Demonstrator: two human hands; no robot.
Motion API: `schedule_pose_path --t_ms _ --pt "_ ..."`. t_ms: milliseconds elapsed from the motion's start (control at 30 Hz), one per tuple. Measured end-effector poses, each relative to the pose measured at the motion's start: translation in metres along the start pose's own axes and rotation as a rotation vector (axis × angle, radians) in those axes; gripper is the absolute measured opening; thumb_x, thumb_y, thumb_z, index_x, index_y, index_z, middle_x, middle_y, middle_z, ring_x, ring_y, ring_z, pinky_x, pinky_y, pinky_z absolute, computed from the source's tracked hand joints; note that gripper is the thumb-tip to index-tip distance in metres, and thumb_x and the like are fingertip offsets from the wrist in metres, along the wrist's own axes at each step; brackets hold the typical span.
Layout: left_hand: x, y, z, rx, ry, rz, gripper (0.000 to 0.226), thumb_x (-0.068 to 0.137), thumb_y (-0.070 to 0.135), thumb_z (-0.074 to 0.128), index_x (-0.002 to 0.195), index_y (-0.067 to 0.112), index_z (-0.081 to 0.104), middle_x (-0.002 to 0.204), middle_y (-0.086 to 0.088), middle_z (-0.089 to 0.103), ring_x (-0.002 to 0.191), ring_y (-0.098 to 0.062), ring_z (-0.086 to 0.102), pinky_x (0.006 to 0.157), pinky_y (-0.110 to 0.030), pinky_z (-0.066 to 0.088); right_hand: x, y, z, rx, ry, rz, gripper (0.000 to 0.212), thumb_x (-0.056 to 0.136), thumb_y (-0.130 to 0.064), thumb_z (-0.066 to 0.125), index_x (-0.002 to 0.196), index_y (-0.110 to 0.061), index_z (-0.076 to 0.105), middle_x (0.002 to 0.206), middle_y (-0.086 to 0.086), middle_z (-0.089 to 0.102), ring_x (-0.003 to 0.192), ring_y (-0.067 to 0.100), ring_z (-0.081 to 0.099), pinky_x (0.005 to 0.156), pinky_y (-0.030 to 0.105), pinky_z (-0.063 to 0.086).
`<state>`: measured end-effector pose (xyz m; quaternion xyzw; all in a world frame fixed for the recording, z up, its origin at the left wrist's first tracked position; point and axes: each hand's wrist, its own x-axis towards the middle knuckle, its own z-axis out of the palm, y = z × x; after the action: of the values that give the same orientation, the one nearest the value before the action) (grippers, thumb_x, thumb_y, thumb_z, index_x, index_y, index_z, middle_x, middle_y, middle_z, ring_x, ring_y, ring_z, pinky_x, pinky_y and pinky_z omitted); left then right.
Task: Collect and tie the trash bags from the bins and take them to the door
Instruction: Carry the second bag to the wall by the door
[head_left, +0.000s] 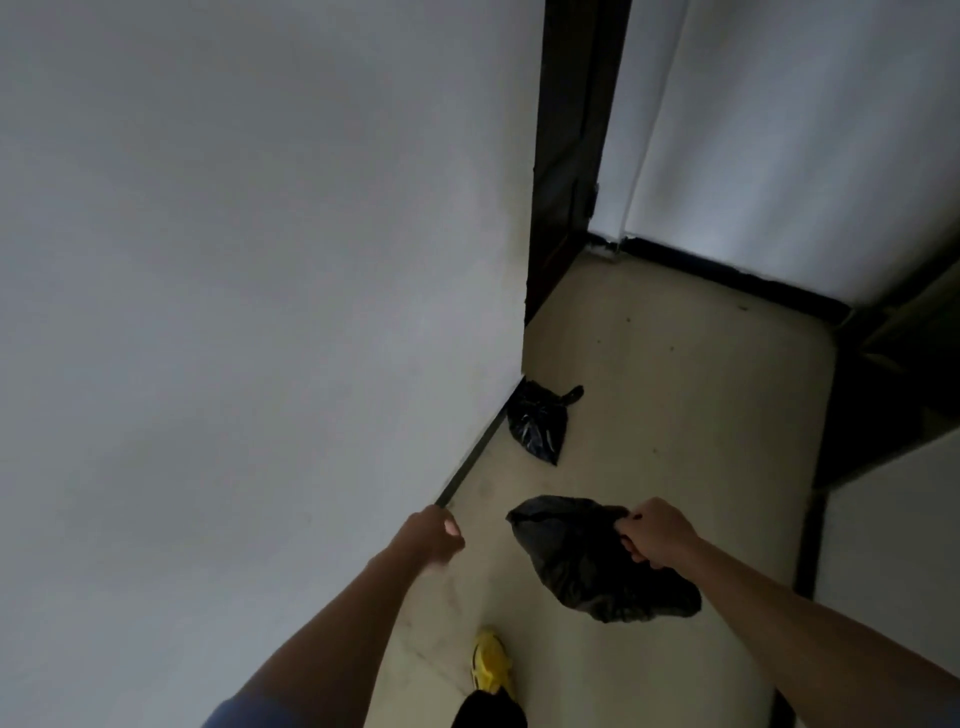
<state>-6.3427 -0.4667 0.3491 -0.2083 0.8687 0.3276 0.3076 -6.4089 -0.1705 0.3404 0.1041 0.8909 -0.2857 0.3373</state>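
My right hand (657, 532) grips the gathered neck of a black trash bag (587, 564), which hangs above the floor in front of me. Another black trash bag (537, 421), tied at the top, lies on the floor against the base of the left wall, ahead of the one I carry. My left hand (436, 535) is held out near that wall with its fingers curled in and nothing in it. The dark door frame (571, 156) stands further ahead at the corridor's end.
A white wall (260, 312) fills the left side. The beige floor (675, 389) runs ahead to a dark skirting (727, 275) under a white wall. Dark furniture (883, 389) sits on the right. My yellow shoe (491, 660) is below.
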Motion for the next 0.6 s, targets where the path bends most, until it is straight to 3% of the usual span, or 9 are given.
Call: schedule_pose_path --t_ms 300,500,600 --pt "0.149 0.078 -0.055 -0.039 -0.073 -0.063 0.018 0.088 0.019 0.060 0.102 0.010 0.069 0.104 -0.010 0.070 0.092 -0.023 0.069 0.085 -0.038 0.058 0.162 -0.068 -0.046 -0.009 -0.067 0.015 0.034 0.084 -0.023 0.058 0.053 -0.017 0.049 0.054 0.005 0.055 0.055 0.022 0.057 0.057 0.027 0.037" --pt "0.259 0.089 -0.035 -0.148 -0.041 -0.196 0.015 0.090 0.022 0.058 0.097 0.014 0.069 0.100 -0.007 0.071 0.090 -0.023 0.069 0.087 -0.040 0.057 0.304 -0.085 -0.025 -0.068 -0.207 0.015 0.046 0.091 -0.020 0.054 0.053 -0.016 0.029 0.050 0.003 0.031 0.047 0.019 0.028 0.055 0.032 0.019" --pt "0.318 0.084 -0.010 -0.206 -0.041 -0.258 0.011 0.090 0.020 0.057 0.092 0.017 0.067 0.097 -0.007 0.072 0.089 -0.024 0.069 0.088 -0.042 0.056 0.382 -0.086 0.001 -0.061 -0.278 0.027 0.044 0.092 -0.020 0.053 0.052 -0.014 0.034 0.050 0.003 0.037 0.046 0.019 0.033 0.055 0.031 0.024"
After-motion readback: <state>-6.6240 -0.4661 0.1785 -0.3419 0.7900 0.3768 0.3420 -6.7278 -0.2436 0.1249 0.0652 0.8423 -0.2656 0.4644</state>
